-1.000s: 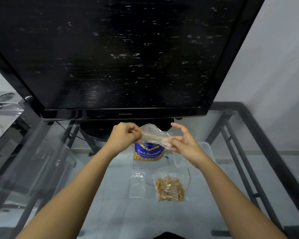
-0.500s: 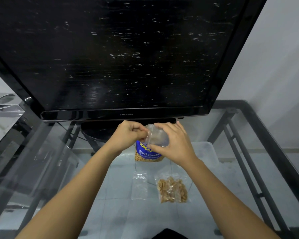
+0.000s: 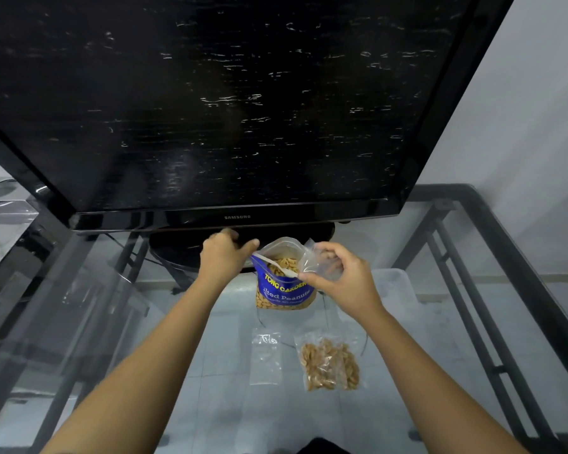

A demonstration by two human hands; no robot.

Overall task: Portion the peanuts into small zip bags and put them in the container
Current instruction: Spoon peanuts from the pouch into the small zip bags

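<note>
Clear glass tabletop (image 3: pixel 210 404) on matt dark metal frame (image 3: pixel 512 257) | glossy black plastic television bezel (image 3: pixel 210 219) | shiny printed-plastic peanut bag (image 3: pixel 284 293) | thin, crinkled transparent plastic zip bags (image 3: pixel 265 358) | translucent plastic container (image 3: pixel 391 290)

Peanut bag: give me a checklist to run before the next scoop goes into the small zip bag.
1. Peanut bag upright and open: ok, peanuts show at its mouth.
2. Spoon within reach: ok, it rests in the bag's mouth; the left hand is beside its handle, grip cannot tell.
3. Small zip bag held: ok, pinched in the right hand.
4. Small zip bag's mouth open: cannot tell, the clear film is crumpled.
5. Filled bag out of the way: ok, flat on the glass table, beside an empty bag.
6. Container clear to receive: cannot tell, only faintly visible.
</note>
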